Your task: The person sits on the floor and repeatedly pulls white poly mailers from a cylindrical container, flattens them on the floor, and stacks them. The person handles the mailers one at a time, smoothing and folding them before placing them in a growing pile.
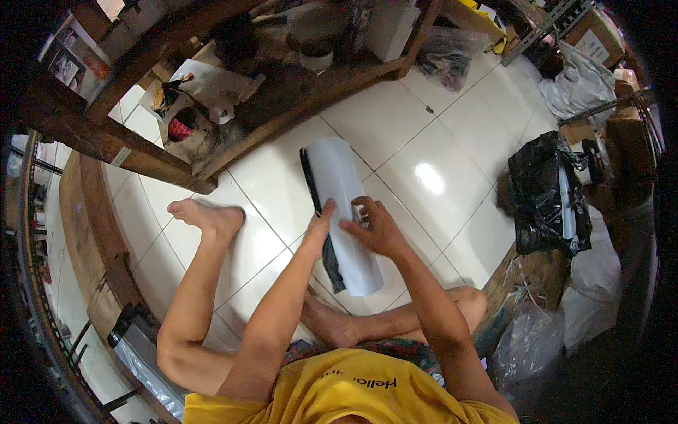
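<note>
A long roll of smooth pale grey plastic [337, 169], with a loose black edge [332, 265] along its left side, lies in front of me over the tiles. My left hand [319, 227] grips it at the middle of that black side, its thumb on the grey surface and the other fingers mostly hidden. On the right side, my right hand [377, 227] is at the roll with thumb and bent fingers apart. Whether its fingertips touch the plastic I cannot tell.
White floor tiles [417, 141] surround my bare legs. A wooden shelf frame [282, 116] holding clutter stands ahead. To the right are a black plastic bag [540, 191], white sacks [593, 283] and cardboard boxes [597, 42]. A curved wooden plank [88, 219] and metal rack are left.
</note>
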The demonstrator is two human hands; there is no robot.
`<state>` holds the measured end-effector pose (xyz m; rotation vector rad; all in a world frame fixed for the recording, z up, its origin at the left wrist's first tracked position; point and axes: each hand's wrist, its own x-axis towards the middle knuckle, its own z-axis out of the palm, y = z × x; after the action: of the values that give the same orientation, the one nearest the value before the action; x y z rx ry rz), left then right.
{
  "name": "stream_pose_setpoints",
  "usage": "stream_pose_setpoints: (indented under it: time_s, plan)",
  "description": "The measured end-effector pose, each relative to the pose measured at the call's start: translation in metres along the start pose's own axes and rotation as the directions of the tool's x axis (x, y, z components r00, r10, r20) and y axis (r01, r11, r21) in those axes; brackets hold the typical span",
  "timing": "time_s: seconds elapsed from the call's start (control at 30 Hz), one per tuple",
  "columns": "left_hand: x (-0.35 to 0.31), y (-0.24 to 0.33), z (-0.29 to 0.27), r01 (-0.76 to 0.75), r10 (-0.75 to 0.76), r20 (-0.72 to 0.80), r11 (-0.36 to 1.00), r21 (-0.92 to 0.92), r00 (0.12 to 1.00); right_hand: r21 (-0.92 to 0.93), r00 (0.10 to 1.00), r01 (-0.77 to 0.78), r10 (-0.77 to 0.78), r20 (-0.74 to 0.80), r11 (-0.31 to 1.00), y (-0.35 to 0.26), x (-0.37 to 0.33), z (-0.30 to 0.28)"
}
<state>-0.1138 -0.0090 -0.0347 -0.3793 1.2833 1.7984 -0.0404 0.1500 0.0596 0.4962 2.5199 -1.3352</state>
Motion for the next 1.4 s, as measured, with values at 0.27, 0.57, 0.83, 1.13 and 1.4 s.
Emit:
stream_pose_setpoints:
  time_s: [0.27,0.57,0.83,1.13,1.4]
  plan:
    - [-0.006,-0.001,0.028,-0.260,0.312,-0.082,0.889,0.378,0.946,0.523,0.957,-0.208,0.283,-0.066,0.827,0.028,0.026,0.008]
    - [-0.095,0.028,0.061,-0.703,0.777,0.047,0.539,0.464,0.628,0.406,0.878,0.373,-0.175,-0.445,0.834,-0.004,-0.040,-0.006]
    - [-0.060,-0.027,-0.002,-0.776,0.786,0.338,0.264,0.573,0.517,0.775,0.938,0.345,-0.165,-0.305,0.530,0.003,-0.076,-0.022]
    - [-0.063,-0.023,-0.012,-0.695,0.693,0.300,0.398,0.599,0.656,-0.678,0.644,0.568,-0.764,0.015,0.466,-0.214,-0.085,-0.077]
    - [-0.062,-0.024,-0.019,-0.692,0.684,0.326,0.363,0.624,0.653,-0.704,0.616,0.601,-0.781,0.105,0.379,-0.217,-0.081,-0.061]
